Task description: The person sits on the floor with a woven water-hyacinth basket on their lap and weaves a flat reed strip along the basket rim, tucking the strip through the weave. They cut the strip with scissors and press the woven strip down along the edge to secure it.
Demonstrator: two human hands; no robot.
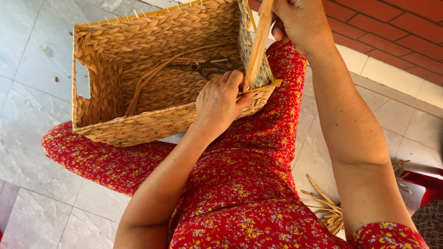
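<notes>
One basket, one strip, one pair of scissors, two hands

A single woven basket (pixel 152 74) sits on the lap; one flat strip (pixel 258 41) stands at its near corner. One pair of scissors (pixel 203 68) lies inside. Two hands show: the left hand (pixel 219 103) and the right hand (pixel 300 20). One loose bundle of straw (pixel 330 212) lies on the floor; its strands are too many to count.

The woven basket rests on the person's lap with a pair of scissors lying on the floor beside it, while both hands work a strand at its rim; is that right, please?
Not quite: the scissors lie inside the woven basket, not on the floor, as the head view shows. The left hand and right hand do work the strand at the rim.
</notes>
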